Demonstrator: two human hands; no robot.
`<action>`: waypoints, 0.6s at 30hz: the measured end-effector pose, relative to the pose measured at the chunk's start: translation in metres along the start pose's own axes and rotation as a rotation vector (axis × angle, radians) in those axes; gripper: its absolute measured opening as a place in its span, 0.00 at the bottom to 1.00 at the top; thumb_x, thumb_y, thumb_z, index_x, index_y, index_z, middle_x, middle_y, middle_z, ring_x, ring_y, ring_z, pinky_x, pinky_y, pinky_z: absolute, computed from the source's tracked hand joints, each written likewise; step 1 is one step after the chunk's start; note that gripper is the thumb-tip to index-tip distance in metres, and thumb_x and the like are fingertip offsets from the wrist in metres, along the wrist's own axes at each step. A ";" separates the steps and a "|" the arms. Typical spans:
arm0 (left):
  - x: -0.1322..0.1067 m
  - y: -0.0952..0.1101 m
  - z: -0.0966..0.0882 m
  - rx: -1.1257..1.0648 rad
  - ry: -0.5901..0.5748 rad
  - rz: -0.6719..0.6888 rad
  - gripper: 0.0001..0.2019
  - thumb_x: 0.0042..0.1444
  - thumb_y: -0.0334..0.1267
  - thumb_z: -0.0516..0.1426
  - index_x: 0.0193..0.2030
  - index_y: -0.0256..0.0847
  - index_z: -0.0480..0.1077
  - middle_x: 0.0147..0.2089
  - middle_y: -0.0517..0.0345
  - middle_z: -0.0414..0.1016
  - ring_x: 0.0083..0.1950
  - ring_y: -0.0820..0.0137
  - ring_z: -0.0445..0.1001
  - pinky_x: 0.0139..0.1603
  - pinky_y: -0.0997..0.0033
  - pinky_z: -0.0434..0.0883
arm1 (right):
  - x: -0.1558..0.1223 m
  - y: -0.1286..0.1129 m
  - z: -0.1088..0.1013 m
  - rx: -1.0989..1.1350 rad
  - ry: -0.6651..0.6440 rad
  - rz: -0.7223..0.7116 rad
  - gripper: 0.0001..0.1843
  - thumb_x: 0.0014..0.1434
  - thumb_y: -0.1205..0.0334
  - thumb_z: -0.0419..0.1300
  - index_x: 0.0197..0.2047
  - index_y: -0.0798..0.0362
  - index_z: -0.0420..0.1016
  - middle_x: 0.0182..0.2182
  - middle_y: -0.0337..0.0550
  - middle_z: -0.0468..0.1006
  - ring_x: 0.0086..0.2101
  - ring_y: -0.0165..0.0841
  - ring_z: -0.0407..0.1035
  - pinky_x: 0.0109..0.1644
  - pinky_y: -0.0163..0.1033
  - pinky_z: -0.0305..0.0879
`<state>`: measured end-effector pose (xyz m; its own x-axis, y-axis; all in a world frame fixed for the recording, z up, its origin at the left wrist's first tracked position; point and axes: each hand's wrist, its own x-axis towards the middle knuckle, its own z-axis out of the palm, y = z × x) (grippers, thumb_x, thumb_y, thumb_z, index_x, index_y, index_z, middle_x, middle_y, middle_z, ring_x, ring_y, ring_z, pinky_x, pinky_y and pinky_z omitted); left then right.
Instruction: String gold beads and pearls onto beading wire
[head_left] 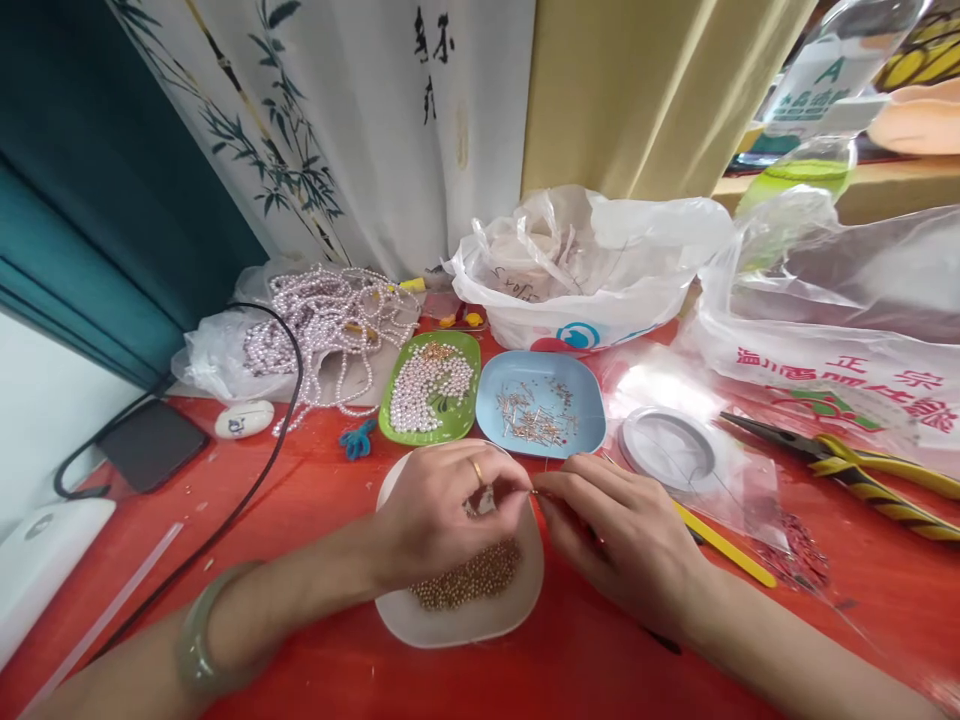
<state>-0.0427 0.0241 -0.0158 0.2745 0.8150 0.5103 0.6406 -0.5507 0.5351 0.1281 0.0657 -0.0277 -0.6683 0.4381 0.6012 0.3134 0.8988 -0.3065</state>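
My left hand is closed in a pinch above a white dish of small gold beads. At its fingertips is a tiny dark piece, too small to name. My right hand meets it there, its fingers curled and pressed together; what they hold is hidden. Beside the right hand a yellow strip like a tool handle shows, and a dark tip pokes out under the palm. Behind the hands are a green dish of pearly beads and a blue dish of metal pins.
Strings of pearly beads lie at the back left, near a black cable and a phone. Plastic bags stand behind. Right are a white spool, yellow-black pliers and small red pieces.
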 end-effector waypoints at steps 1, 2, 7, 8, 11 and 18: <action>0.000 0.000 0.000 0.006 -0.006 -0.014 0.04 0.49 0.27 0.53 0.29 0.38 0.67 0.24 0.63 0.71 0.24 0.79 0.65 0.27 0.79 0.64 | 0.000 0.000 0.000 -0.004 0.003 0.007 0.10 0.56 0.69 0.48 0.32 0.58 0.70 0.19 0.40 0.68 0.20 0.27 0.60 0.21 0.32 0.57; -0.001 -0.001 -0.001 0.007 -0.018 -0.034 0.03 0.49 0.28 0.53 0.29 0.38 0.67 0.24 0.63 0.71 0.25 0.78 0.65 0.27 0.78 0.64 | 0.000 0.001 0.000 -0.005 0.006 0.014 0.09 0.56 0.69 0.49 0.33 0.58 0.70 0.19 0.40 0.68 0.20 0.27 0.60 0.21 0.32 0.57; 0.002 0.002 -0.005 -0.019 -0.086 -0.169 0.05 0.52 0.32 0.52 0.28 0.37 0.67 0.23 0.62 0.70 0.24 0.78 0.64 0.26 0.77 0.64 | 0.002 0.000 0.001 0.000 0.018 0.025 0.07 0.55 0.71 0.50 0.36 0.57 0.67 0.20 0.38 0.70 0.19 0.26 0.60 0.23 0.31 0.58; 0.002 0.003 -0.006 -0.025 -0.099 -0.193 0.05 0.53 0.33 0.51 0.28 0.38 0.66 0.23 0.63 0.69 0.24 0.78 0.64 0.26 0.77 0.63 | 0.002 -0.001 0.001 -0.008 0.023 0.015 0.07 0.54 0.71 0.51 0.36 0.56 0.67 0.20 0.38 0.71 0.19 0.26 0.60 0.23 0.31 0.58; 0.001 0.006 -0.007 -0.034 -0.139 -0.252 0.05 0.53 0.34 0.51 0.29 0.38 0.65 0.24 0.63 0.68 0.24 0.78 0.64 0.25 0.78 0.63 | 0.003 -0.002 -0.001 -0.041 0.042 -0.010 0.06 0.54 0.71 0.51 0.35 0.57 0.68 0.19 0.38 0.71 0.19 0.26 0.60 0.22 0.32 0.57; -0.001 0.008 -0.003 0.004 -0.216 -0.252 0.09 0.58 0.38 0.47 0.33 0.38 0.64 0.24 0.63 0.68 0.24 0.76 0.65 0.26 0.76 0.62 | 0.004 -0.005 -0.004 -0.078 0.086 -0.037 0.07 0.53 0.73 0.51 0.29 0.58 0.70 0.15 0.35 0.66 0.17 0.24 0.57 0.20 0.30 0.55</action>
<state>-0.0399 0.0183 -0.0103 0.2527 0.9450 0.2078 0.7102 -0.3270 0.6234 0.1267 0.0630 -0.0212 -0.6212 0.4016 0.6730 0.3432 0.9114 -0.2271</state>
